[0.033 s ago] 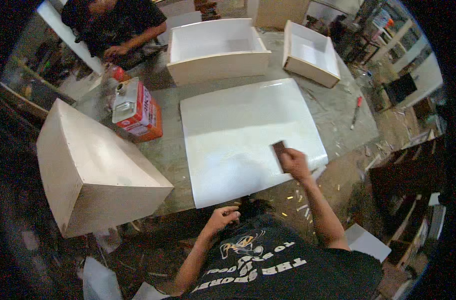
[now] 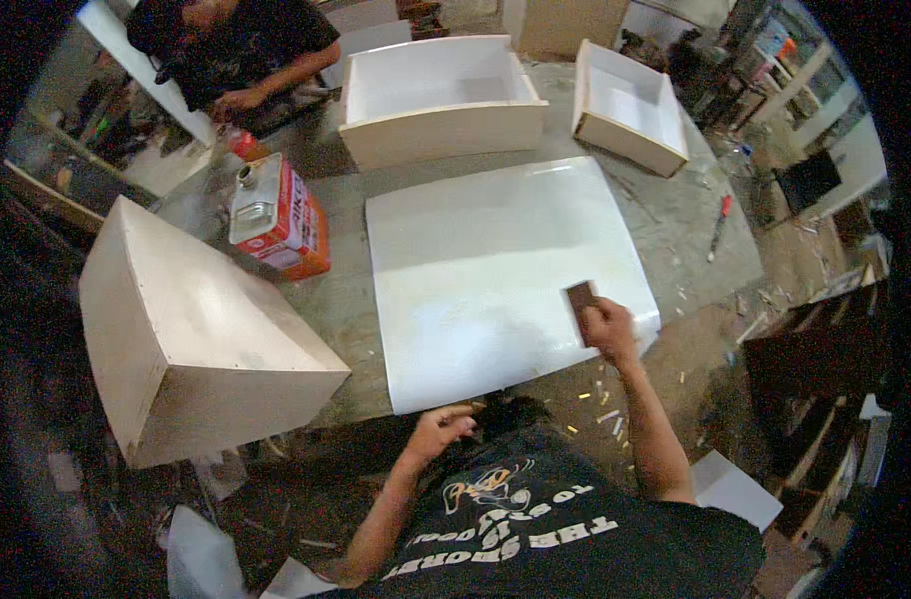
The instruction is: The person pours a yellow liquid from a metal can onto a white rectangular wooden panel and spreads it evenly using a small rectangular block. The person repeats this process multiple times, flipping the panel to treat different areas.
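A glossy white sheet [image 2: 495,260] lies on the worktable, with cloudy, wet-looking patches on its near part. My right hand [image 2: 610,327] grips a small flat brown rectangular piece [image 2: 580,297], like a spreader, against the sheet near its right edge. Just off the sheet's front edge is my left hand [image 2: 441,429], fingers loosely bent and somewhat apart, with nothing visible in them. A red and white metal can [image 2: 281,215] with an uncapped round mouth stands left of the sheet.
A pale wooden box [image 2: 206,309] stands at the left. Behind the sheet sit a wide white-lined drawer [image 2: 445,130] and a smaller drawer [image 2: 625,145]. A red-capped marker [image 2: 719,228] lies right on the worktable [image 2: 695,270]. A person [image 2: 266,60] works at far left; scraps litter the floor.
My right hand has slid a little to the right over the sheet with the brown piece. The whole view has shifted slightly; my left hand stays by the front edge.
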